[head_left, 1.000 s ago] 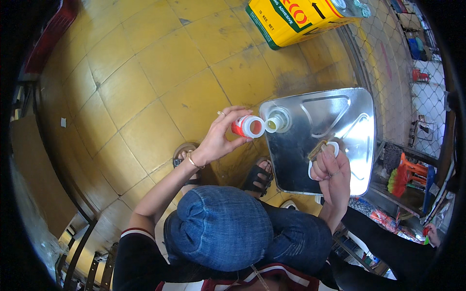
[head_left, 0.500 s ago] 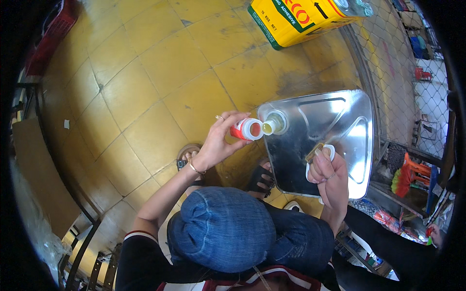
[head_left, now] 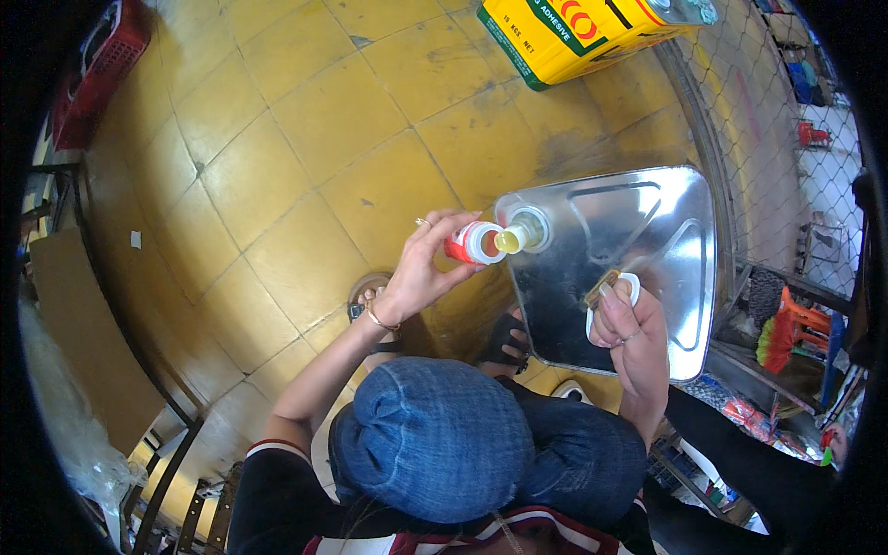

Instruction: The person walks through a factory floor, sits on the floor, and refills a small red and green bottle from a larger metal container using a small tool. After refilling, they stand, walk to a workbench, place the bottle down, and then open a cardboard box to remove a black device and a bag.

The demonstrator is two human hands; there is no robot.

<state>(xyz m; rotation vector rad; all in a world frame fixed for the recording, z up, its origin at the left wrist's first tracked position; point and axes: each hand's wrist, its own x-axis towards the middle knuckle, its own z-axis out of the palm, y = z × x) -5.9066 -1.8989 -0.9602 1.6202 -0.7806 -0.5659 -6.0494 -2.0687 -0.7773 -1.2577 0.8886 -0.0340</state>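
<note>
My left hand is wrapped round a small red bottle with a white neck, tilted so its open mouth faces right. That mouth meets the pale plastic spout of a large silver metal tin, which lies tipped toward me. Yellowish, thick-looking liquid shows at the spout's lip, by the bottle's mouth. Against the tin's right side, my right hand is closed on a white cap with a tan brush-like piece between the fingers; its exact form is partly hidden.
A yellow and green adhesive tin stands on the tiled floor ahead. Wire mesh runs along the right. A red crate is at far left, above a brown board. Another person's dark-clad leg reaches in at lower right.
The yellowish liquid now bulges from the spout's lip into the bottle's mouth. The bottle has shifted slightly right against the spout. My right hand keeps its grip; the whole view has shifted a little.
</note>
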